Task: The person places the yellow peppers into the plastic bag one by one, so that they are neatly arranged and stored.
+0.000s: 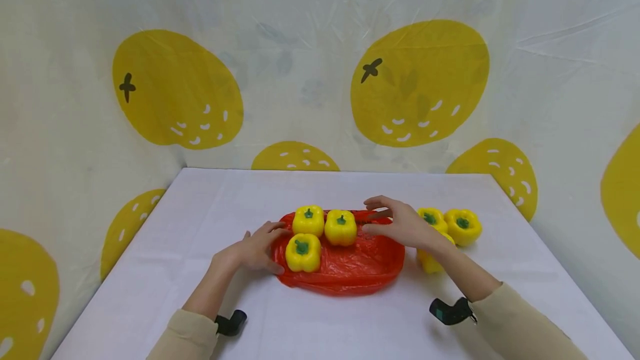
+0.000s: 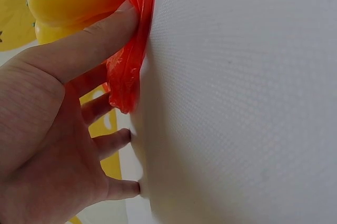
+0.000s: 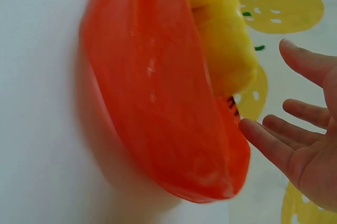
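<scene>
A red plastic bag [image 1: 350,271] lies on the white table, its rim spread wide. Three yellow bell peppers with green stems sit at its left part: a front one [image 1: 303,254], a back one [image 1: 308,221] and one to the right [image 1: 341,229]. At the bag's left end is my left hand [image 1: 257,249], fingers spread; its thumb [image 2: 113,29] touches the red plastic. My right hand [image 1: 400,224] hovers over the bag's right side, holding nothing, its fingers apart from the peppers. In the right wrist view, that hand [image 3: 310,145] is beside the bag with fingers extended.
Right of the bag, partly behind my right forearm, stand three more yellow bell peppers, one of them a far right pepper [image 1: 463,226]. The white tabletop [image 1: 150,271] ends at a curtain [image 1: 300,71] printed with yellow fruit. Dark wrist cameras jut from both wrists.
</scene>
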Demonstrator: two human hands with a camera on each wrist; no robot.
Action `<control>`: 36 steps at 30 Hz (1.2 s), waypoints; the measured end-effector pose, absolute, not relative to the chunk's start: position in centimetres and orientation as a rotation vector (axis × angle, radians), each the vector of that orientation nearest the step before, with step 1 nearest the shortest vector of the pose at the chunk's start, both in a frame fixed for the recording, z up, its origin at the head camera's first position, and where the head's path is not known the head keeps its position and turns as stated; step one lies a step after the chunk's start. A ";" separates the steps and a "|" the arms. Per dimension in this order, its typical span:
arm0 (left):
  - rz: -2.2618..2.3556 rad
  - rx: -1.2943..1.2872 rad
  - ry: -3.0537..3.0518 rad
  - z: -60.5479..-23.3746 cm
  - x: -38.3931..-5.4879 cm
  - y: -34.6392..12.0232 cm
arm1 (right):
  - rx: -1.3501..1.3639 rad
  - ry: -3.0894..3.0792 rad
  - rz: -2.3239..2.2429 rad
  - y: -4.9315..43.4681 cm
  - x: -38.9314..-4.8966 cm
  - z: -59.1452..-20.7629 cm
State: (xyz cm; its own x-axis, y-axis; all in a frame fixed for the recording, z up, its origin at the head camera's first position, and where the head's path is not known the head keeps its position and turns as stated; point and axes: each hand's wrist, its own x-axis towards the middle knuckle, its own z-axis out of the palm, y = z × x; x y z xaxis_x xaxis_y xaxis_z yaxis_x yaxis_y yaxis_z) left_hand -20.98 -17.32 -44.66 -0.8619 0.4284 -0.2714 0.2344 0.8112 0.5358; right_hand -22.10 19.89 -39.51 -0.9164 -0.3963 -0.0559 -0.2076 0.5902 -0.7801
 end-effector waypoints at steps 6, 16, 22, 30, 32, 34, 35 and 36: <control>0.698 0.489 2.614 -44.6 -20.9 -17.3 | -0.491 2.633 -1.253 22.2 -21.4 -37.9; 0.698 0.512 2.624 -44.6 -20.8 -17.4 | -0.454 2.690 -1.275 26.8 -20.5 -36.5; 0.697 0.528 2.622 -44.6 -20.8 -17.4 | -0.426 2.811 -1.195 29.4 -20.2 -36.3; 0.700 0.526 2.628 -44.7 -20.8 -17.4 | -0.390 2.890 -1.203 32.9 -19.8 -36.3; 0.701 0.527 2.633 -44.7 -20.9 -17.4 | -0.384 2.901 -1.217 33.8 -19.9 -36.4; 0.698 0.522 2.633 -44.6 -20.9 -17.4 | -0.371 2.912 -1.210 34.7 -19.9 -36.5; 0.694 0.518 2.632 -44.6 -20.9 -17.4 | -0.360 2.916 -1.207 35.0 -20.0 -36.6; 0.695 0.516 2.632 -44.6 -20.9 -17.4 | -0.354 2.918 -1.200 35.4 -20.1 -36.6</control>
State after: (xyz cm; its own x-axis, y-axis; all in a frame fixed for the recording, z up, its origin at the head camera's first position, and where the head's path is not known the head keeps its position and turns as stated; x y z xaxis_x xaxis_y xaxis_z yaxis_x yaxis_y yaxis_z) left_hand -20.88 -17.44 -44.65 -0.8649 0.4328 -0.2543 0.2508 0.8114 0.5279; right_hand -20.05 35.41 -36.62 -0.9746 -0.1922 0.1148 -0.2173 0.6895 -0.6909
